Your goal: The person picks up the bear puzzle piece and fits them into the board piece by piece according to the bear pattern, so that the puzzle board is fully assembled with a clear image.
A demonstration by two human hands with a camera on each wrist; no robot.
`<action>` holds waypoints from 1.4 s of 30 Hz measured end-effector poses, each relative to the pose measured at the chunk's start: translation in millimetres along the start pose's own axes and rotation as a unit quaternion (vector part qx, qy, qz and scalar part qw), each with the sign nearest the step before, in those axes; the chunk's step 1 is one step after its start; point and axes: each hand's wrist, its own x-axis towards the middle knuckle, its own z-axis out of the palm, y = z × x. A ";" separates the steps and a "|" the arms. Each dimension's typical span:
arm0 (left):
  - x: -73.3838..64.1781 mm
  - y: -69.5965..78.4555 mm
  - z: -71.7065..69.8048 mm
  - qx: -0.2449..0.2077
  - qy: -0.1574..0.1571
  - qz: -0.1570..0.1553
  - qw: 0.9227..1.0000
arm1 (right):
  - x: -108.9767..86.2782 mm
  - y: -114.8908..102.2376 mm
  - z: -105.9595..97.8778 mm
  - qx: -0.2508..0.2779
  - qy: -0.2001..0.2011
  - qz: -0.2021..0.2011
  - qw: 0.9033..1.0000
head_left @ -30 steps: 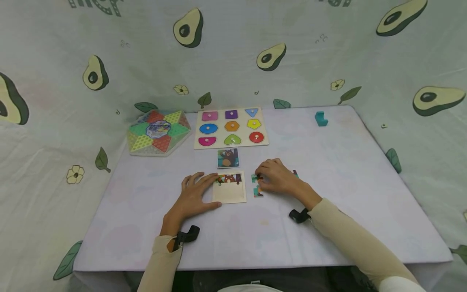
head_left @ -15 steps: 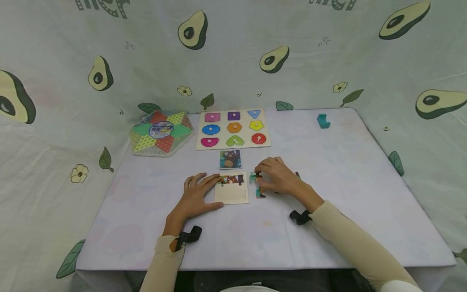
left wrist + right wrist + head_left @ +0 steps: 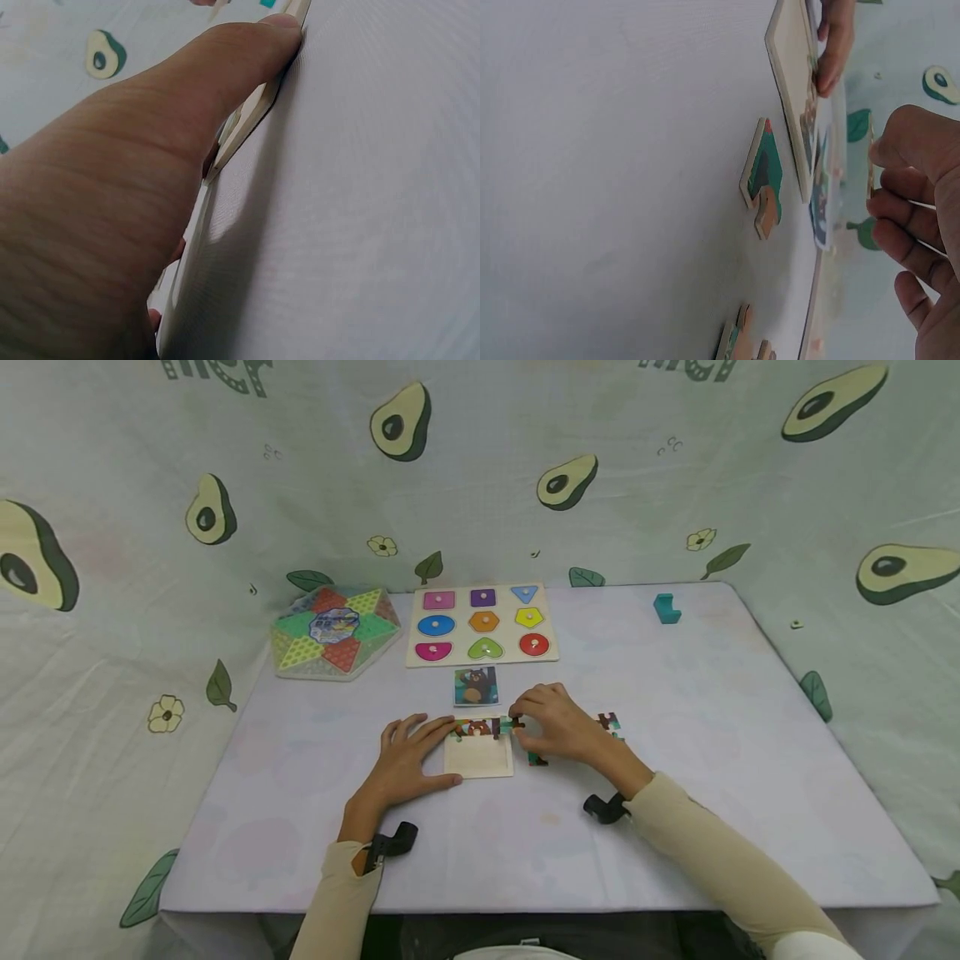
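A shallow wooden jigsaw tray lies on the table, with bear-picture pieces along its far edge. My left hand rests at the tray's left side, index finger at the far corner and thumb against the near one. Between thumb and fingertips, my right hand pinches a green-and-brown jigsaw piece over the tray's far right corner. The right wrist view shows that jigsaw piece edge-on, raised above the table. A loose jigsaw piece lies just right of the tray.
More loose jigsaw pieces lie beyond the right hand. Behind the tray is a bear picture card, then a shape-peg board. A colourful star-shaped box stands left of it, and a teal block at the back right.
My right hand has lifted the green-and-brown piece from among the loose ones and carried it left to the tray's corner. My left hand stays on the tray; the head view has shifted slightly.
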 end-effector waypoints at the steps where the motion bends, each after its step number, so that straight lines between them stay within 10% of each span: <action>1: 0.2 -0.2 0.1 0.001 0.000 0.000 1.000 | 1.0 -1.1 0.6 0.000 -0.001 -0.001 1.000; 42: -0.3 -0.7 -0.2 -0.013 0.003 0.004 1.000 | 34.1 -31.3 41.7 -0.014 -0.038 -0.011 0.999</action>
